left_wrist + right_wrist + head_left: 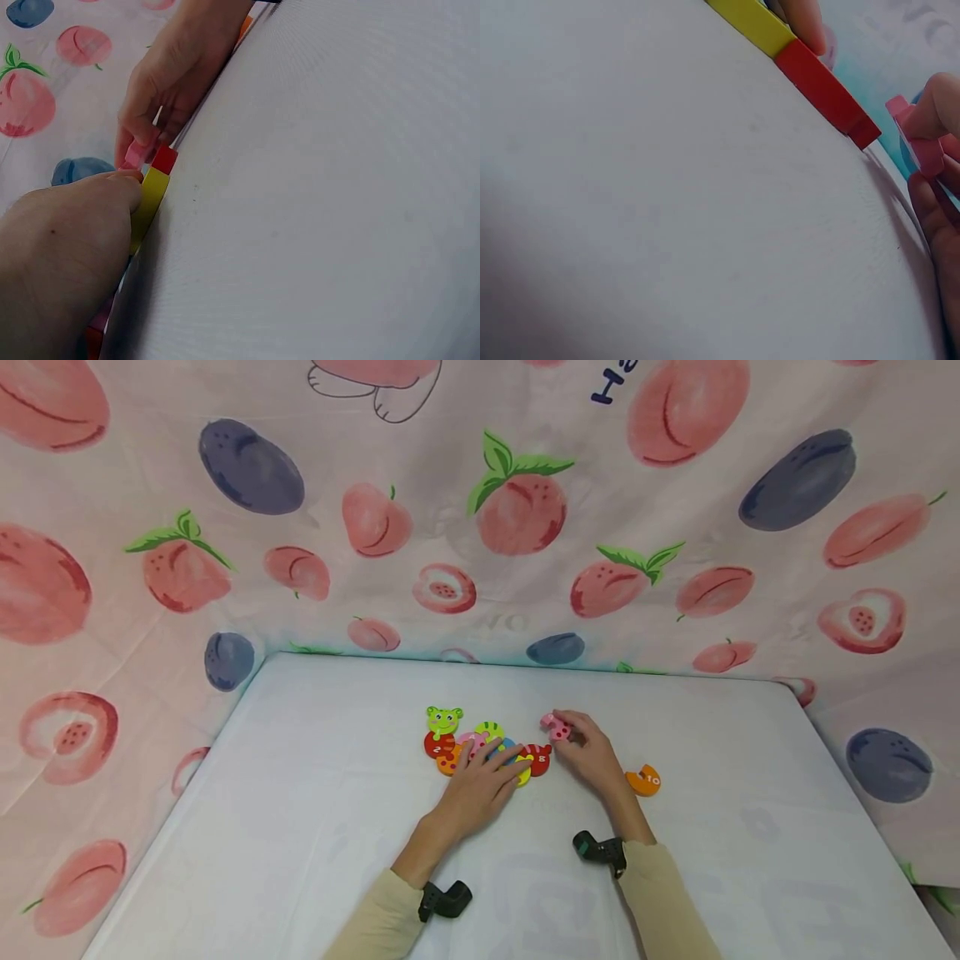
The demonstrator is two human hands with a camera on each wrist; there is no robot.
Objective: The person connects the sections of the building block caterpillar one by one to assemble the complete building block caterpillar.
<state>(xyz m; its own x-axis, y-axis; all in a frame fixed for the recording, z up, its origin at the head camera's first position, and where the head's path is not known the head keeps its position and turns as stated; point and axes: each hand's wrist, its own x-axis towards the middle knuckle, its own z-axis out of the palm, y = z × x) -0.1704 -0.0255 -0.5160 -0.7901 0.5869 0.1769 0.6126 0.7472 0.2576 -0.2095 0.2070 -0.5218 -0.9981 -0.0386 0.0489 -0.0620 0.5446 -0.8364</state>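
A row of joined wooden number puzzle pieces forms a caterpillar on the table, from a green animal-face head (444, 719) and a red piece marked 2 (437, 746) to a red piece marked 8 (537, 760). My left hand (474, 795) rests on the row with its fingers spread, partly covering the middle pieces. Near those fingertips, a yellow piece (152, 202) adjoins the red end piece (821, 84). My right hand (592, 758) pinches a pink spotted piece (557, 727) between thumb and fingers, raised slightly off the table beside the red end. Its number is hidden.
An orange piece marked 10 (645, 780) lies to the right of my right wrist. The white table (262, 827) meets a fruit-patterned cloth (442, 460) along its back and left edges. Black wrist cameras sit at both cuffs.
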